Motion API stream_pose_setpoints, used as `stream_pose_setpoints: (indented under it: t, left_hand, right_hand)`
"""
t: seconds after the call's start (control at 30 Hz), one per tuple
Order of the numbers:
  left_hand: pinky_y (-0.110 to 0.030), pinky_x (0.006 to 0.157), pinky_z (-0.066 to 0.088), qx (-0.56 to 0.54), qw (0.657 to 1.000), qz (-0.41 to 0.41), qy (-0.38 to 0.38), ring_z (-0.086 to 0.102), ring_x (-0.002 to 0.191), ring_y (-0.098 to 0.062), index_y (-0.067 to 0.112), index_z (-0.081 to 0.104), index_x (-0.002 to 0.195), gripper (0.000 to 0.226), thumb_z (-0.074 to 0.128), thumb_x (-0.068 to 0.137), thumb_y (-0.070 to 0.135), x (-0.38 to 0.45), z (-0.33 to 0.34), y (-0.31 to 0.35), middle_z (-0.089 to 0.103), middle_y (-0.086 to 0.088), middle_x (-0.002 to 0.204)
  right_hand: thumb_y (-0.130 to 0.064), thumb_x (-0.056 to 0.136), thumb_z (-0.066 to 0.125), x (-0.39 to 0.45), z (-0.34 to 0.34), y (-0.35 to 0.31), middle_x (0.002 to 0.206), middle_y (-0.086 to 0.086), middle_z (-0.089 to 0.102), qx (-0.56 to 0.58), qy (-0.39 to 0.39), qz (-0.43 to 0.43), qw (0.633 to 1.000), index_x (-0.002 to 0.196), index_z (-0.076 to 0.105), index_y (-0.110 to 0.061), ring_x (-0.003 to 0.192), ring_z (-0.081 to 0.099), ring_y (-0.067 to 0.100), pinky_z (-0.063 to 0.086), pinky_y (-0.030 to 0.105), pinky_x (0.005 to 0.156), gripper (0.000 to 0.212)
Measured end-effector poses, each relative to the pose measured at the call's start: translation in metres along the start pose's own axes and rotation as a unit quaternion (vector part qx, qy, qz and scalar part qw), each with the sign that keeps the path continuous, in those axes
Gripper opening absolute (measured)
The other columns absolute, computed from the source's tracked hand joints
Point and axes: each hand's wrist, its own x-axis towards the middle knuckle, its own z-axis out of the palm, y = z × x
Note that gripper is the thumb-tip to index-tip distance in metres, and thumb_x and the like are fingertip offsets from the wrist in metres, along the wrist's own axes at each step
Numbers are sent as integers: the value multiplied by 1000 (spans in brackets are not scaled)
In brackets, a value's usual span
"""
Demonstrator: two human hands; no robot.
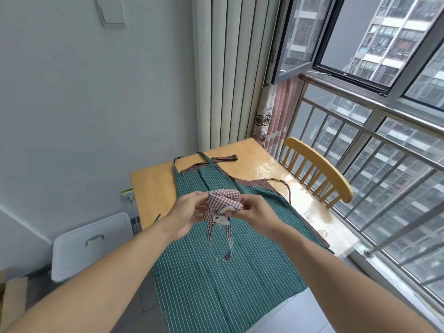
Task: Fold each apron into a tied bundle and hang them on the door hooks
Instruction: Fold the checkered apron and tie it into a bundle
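Note:
A small red-checked apron bundle (222, 205) with a cartoon patch is held above the table between both hands. My left hand (188, 209) grips its left side and my right hand (252, 209) pinches its right side. Two checked straps (225, 239) dangle from the bundle. Below it a green striped apron (216, 280) lies spread flat on the wooden table (153, 186) and hangs over the near edge. A brown striped apron (249, 182) lies under the green one, only its edges and a strap showing. No door hooks are in view.
A wooden chair (319, 169) stands at the table's right side by the railed window (384, 152). A white lidded bin (91, 243) sits on the floor to the left, a cardboard box (12, 301) beside it. Curtains (235, 73) hang behind the table.

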Motion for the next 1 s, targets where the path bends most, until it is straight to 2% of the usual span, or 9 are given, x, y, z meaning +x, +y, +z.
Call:
stream_pose_setpoints:
  t: [0.07, 0.17, 0.27, 0.5, 0.6, 0.7, 0.8, 0.9, 1.0]
  left_hand:
    - [-35, 74, 53, 54, 998, -2, 20, 65, 84, -21, 9, 62, 105, 8, 56, 99, 9, 2, -3, -1, 72, -10, 97]
    - [-36, 92, 56, 114, 993, 13, 21, 73, 97, -20, 18, 55, 130, 38, 65, 95, 8, 4, -13, -6, 78, -6, 101]
    - [-41, 112, 41, 185, 980, 47, 47, 68, 110, -10, 22, 43, 148, 63, 72, 92, 19, 6, -20, -10, 79, 6, 100]
    - [-24, 104, 39, 174, 973, 130, 83, 69, 105, 0, 24, 44, 149, 69, 76, 88, 23, 12, -45, 9, 79, 9, 98]
    - [-18, 95, 42, 198, 969, 131, 71, 71, 101, 0, 27, 44, 147, 65, 75, 89, 20, 11, -61, 2, 79, 9, 96]
    - [-34, 95, 54, 230, 967, 95, 50, 73, 89, 0, 32, 44, 146, 63, 72, 92, 18, 14, -80, -47, 79, 10, 96]
    - [-38, 88, 56, 317, 948, 13, -13, 70, 80, 3, 45, 28, 153, 74, 69, 96, 22, 20, -96, -115, 77, 20, 97]
    - [-47, 82, 59, 345, 935, -42, -68, 73, 86, -20, 62, 4, 150, 90, 66, 97, 23, 27, -104, -169, 75, 24, 98]
    - [-40, 74, 58, 331, 939, -61, -68, 73, 82, -25, 65, 4, 147, 90, 66, 97, 25, 33, -104, -200, 76, 19, 102]
  right_hand:
    - [-14, 88, 77, 2, 1, 4, 100, -2, 79, -81, -19, -26, 996, 104, 76, -13, 90, 75, 18, 62, 34, 79, 16]
    - [-10, 89, 76, 5, 3, 14, 90, -9, 76, -247, 15, -98, 964, 97, 77, -16, 76, 71, 10, 60, 30, 66, 10]
    - [-8, 86, 78, 10, 12, 24, 92, -9, 73, -370, 54, -183, 909, 100, 79, -16, 73, 65, 6, 57, 21, 65, 16]
    - [-7, 76, 75, 35, 47, 28, 79, -9, 67, -377, 138, -223, 888, 91, 82, -20, 58, 56, 6, 39, 14, 55, 21]
    - [1, 76, 78, 42, 69, 56, 79, -14, 60, -327, 141, -161, 920, 93, 82, -19, 60, 50, 1, 41, 16, 56, 26]
    - [2, 76, 78, 34, 105, 108, 77, -18, 54, -300, 110, -46, 946, 91, 81, -20, 61, 53, 6, 45, 24, 58, 27]
    - [-4, 82, 74, 15, 144, 163, 73, -21, 49, -334, 62, 53, 939, 97, 81, -24, 65, 50, 5, 37, 22, 59, 26]
    - [-12, 92, 66, -5, 162, 192, 87, -13, 55, -372, -24, 138, 918, 113, 78, -32, 77, 58, 12, 45, 28, 63, 32]
    - [-11, 97, 60, -19, 170, 199, 95, -9, 51, -373, -82, 176, 907, 125, 71, -35, 84, 61, 15, 50, 30, 71, 38]
